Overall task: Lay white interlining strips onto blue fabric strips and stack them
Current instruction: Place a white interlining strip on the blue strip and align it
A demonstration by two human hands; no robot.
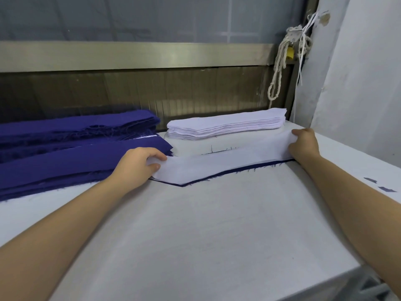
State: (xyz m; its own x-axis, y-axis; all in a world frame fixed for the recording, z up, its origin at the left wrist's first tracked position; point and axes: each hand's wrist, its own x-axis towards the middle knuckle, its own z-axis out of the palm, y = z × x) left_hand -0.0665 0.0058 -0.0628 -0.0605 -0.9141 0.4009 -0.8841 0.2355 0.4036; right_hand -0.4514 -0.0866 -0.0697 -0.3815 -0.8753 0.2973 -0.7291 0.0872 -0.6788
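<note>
Head view looks down on a pale worktable (pixel 217 235). A big pile of blue fabric strips (pixel 65 161) lies at its far left, with a stack of white interlining (pixel 225 124) beside it at the back. Nearer, one white interlining strip (pixel 217 164) lies over a blue strip (pixel 230 172), whose edge peeks out below. The left hand (pixel 138 166) pinches the white strip's left end, and the right hand (pixel 303 144) grips its right end.

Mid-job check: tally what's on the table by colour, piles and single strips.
Blue piles: 2, back pile and front pile
White pile: 1
Single white strip: 1, pinched by left hand and right hand
Single blue strip: 1, under the white strip
Total: 5
</note>
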